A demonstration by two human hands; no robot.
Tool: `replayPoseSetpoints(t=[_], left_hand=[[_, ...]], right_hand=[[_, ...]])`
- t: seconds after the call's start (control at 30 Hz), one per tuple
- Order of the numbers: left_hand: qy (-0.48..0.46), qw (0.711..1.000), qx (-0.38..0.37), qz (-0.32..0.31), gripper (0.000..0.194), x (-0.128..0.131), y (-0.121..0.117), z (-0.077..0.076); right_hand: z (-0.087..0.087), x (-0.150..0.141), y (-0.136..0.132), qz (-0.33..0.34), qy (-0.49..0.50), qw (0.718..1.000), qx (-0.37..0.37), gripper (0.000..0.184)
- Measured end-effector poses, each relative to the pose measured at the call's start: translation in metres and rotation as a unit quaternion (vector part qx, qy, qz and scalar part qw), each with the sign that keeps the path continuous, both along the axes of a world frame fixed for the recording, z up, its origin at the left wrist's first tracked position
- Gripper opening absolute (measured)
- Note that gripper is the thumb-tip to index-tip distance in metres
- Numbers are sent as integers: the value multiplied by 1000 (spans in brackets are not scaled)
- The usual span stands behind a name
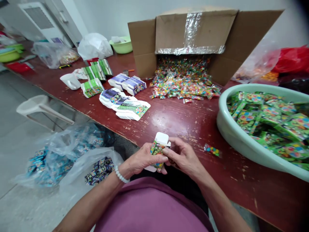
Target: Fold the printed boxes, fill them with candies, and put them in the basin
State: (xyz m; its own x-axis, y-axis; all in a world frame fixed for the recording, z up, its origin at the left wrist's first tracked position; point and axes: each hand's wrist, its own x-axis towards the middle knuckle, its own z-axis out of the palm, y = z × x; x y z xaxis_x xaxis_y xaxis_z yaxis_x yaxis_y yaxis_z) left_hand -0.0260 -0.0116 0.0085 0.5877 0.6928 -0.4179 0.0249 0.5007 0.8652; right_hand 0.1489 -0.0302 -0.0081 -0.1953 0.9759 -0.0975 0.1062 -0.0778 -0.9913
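On long dark-red table: small multicoloured wrapped candies (183, 83) inside and before open brown cardboard box (172, 33); oval pale-green plastic tub (225, 132) right.

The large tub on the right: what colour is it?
The tub is pale bluish green, best seen in the head view.

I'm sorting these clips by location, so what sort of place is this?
Probably a small packing workshop: a cardboard box spilling wrapped candies, stacks of flattened cartons on the long table, and a green tub full of printed packs.
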Motion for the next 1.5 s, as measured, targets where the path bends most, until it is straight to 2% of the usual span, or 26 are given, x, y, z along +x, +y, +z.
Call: replayPoseSetpoints(t=[0.07,0.1,0.17,0.23,0.3,0.37,0.43,0.5,0.6,0.7,0.77,0.87,0.97,1.03,1.1,1.2,1.27,1.37,1.43,1.5], left_hand=[[5,999,6,43,34,3,-2,-4],[15,998,26,56,32,5,-3,-6],[50,991,102,71,27,5,-5,-9],[80,975,178,105,28,5,-7,-11],[87,963,203,156,40,5,-12,-12],[71,958,196,198,52,6,-18,-14],[49,953,197,224,61,8,-23,-15],[37,947,205,243,62,10,-26,-15],[42,947,202,246,52,10,-26,-14],[36,957,174,228,36,7,-23,-15],[40,962,160,218,29,4,-21,-17],[63,959,179,210,23,0,-19,-19],[89,952,224,188,18,-2,-17,-20],[87,951,238,180,16,-3,-16,-19],[54,954,211,206,23,-2,-14,-18],[-6,963,103,250,47,2,-14,-14],[-32,978,22,206,48,5,-15,-11],[-40,986,-47,153,51,9,-17,-11],[-24,984,-53,166,57,11,-17,-12],[-5,985,-43,169,61,12,-16,-13]], right_hand=[[-6,-4,1,18,35,999,-8,25],[-8,-4,2,0,32,999,13,26],[-9,-3,4,-58,-4,995,81,23],[-7,1,5,-79,-45,989,113,21],[-5,4,5,-66,-59,991,96,21],[-5,3,3,-65,-28,995,64,22],[-8,-1,1,-94,36,994,36,38],[-11,-7,-2,-124,100,987,19,50],[-13,-13,-4,-129,174,976,2,36],[-14,-12,-2,-114,217,968,-49,25],[-15,-8,1,-99,224,966,-89,29],[-14,-1,7,-88,242,957,-132,34],[-12,3,10,-66,256,955,-134,50],[-13,4,10,-37,224,967,-116,42],[-15,3,10,-34,172,982,-70,25],[-18,1,9,-81,112,990,32,16],[-18,1,9,-99,76,988,87,10],[-12,3,9,-58,-3,988,145,10],[-7,4,9,-19,-13,992,125,16],[-4,4,10,1,38,998,50,21]])
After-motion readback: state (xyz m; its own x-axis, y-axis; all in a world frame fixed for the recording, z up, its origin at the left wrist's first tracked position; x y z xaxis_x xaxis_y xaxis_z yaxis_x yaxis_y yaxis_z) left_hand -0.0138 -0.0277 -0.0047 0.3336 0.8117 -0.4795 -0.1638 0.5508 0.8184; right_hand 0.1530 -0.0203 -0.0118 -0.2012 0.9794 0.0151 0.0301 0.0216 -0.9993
